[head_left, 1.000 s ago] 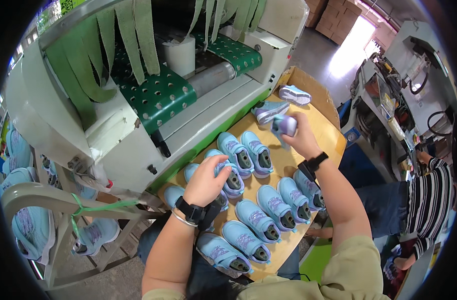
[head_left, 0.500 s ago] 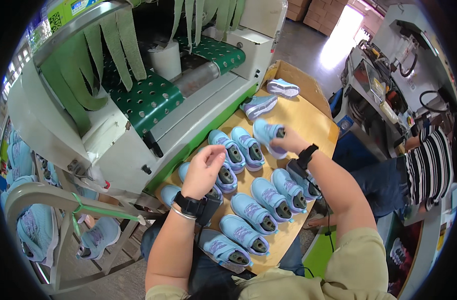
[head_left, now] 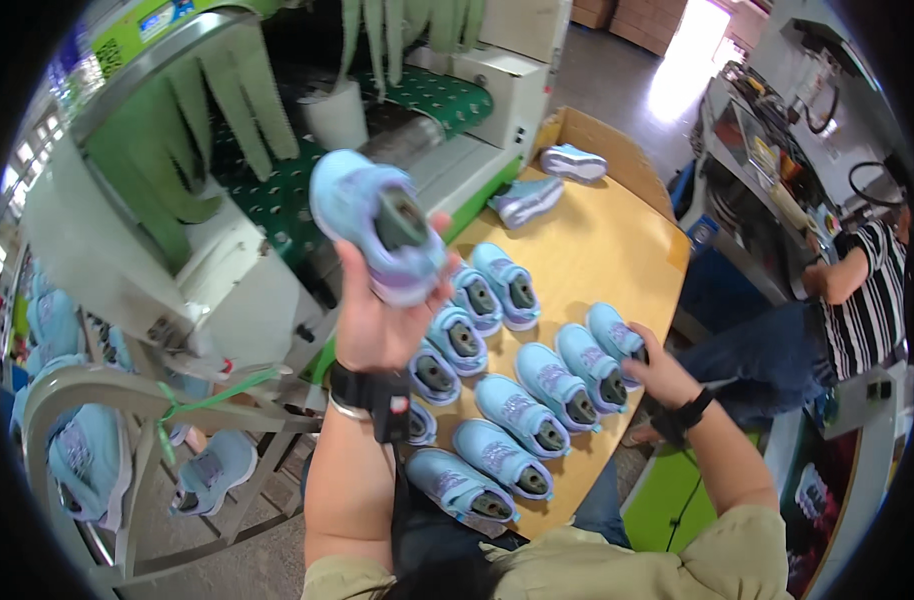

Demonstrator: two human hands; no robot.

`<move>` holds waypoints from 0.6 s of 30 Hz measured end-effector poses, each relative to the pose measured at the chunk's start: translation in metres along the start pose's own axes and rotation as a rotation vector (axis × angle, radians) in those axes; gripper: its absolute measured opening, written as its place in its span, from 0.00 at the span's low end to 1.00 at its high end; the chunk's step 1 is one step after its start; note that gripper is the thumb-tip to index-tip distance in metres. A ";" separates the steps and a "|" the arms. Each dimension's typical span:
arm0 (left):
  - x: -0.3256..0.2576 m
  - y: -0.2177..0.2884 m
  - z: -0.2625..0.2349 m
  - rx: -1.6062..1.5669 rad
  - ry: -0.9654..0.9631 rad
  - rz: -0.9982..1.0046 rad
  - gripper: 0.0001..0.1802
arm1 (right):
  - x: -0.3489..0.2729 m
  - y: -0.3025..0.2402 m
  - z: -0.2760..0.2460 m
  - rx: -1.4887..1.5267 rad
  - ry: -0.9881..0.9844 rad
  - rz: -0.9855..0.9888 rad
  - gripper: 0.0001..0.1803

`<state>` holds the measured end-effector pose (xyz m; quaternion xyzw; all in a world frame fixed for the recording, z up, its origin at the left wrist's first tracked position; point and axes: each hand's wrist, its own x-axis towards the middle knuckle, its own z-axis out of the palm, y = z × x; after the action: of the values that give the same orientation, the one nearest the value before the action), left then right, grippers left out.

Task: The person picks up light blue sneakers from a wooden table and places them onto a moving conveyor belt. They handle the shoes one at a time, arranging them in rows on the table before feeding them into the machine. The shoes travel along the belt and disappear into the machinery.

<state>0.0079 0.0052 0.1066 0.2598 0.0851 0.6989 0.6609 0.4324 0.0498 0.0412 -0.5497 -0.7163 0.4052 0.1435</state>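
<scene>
A light-blue sneaker point(head_left: 352, 200) with a dark insert in its opening is raised off the table, and my left hand point(head_left: 382, 325) is closed around its heel end. At the right end of the near row, my right hand point(head_left: 665, 368) grips the heel of another light-blue sneaker point(head_left: 611, 328), which is on or just over the tabletop. Several matching sneakers point(head_left: 552, 385) stand in two slanting rows on the wooden table point(head_left: 622, 240) between my arms. My left forearm and hand partly cover the far row.
Behind the raised sneaker is a machine with a green perforated conveyor belt point(head_left: 287, 215) and hanging green strips point(head_left: 207, 120). Two sneakers point(head_left: 527, 200) lie tipped near the cardboard edge point(head_left: 617, 150). A rack point(head_left: 77, 385) with more sneakers stands left. A person in stripes point(head_left: 862, 300) is at right.
The sneaker that was in my right hand at the far row is gone from there; my left hand now holds one up at the left. My right hand has come down to the near row's end sneaker.
</scene>
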 end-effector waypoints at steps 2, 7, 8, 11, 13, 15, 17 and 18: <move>0.006 0.028 -0.015 -0.147 0.053 0.199 0.41 | -0.007 0.015 0.019 -0.090 0.166 -0.113 0.45; -0.002 0.053 -0.035 -0.104 -0.060 0.172 0.41 | 0.039 -0.009 -0.006 0.127 0.335 -0.048 0.42; -0.001 0.054 -0.038 -0.118 -0.088 0.163 0.41 | 0.055 -0.027 -0.015 0.192 0.318 -0.202 0.39; 0.002 0.046 -0.022 -0.041 0.081 0.284 0.41 | 0.099 -0.150 -0.026 0.192 0.403 -0.600 0.41; -0.001 0.046 -0.028 -0.067 0.089 0.318 0.40 | 0.136 -0.231 -0.024 0.174 0.450 -0.776 0.39; 0.005 0.044 -0.030 -0.050 0.076 0.324 0.40 | 0.177 -0.291 -0.020 0.109 0.597 -0.871 0.37; 0.003 0.046 -0.031 0.048 0.092 0.333 0.40 | 0.218 -0.333 0.000 0.060 0.621 -0.811 0.35; 0.004 0.046 -0.033 0.074 0.093 0.314 0.39 | 0.251 -0.333 0.010 0.080 0.531 -0.889 0.36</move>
<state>-0.0481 0.0115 0.1005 0.2614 0.0996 0.8013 0.5289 0.1136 0.2505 0.2208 -0.2704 -0.8035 0.1786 0.4994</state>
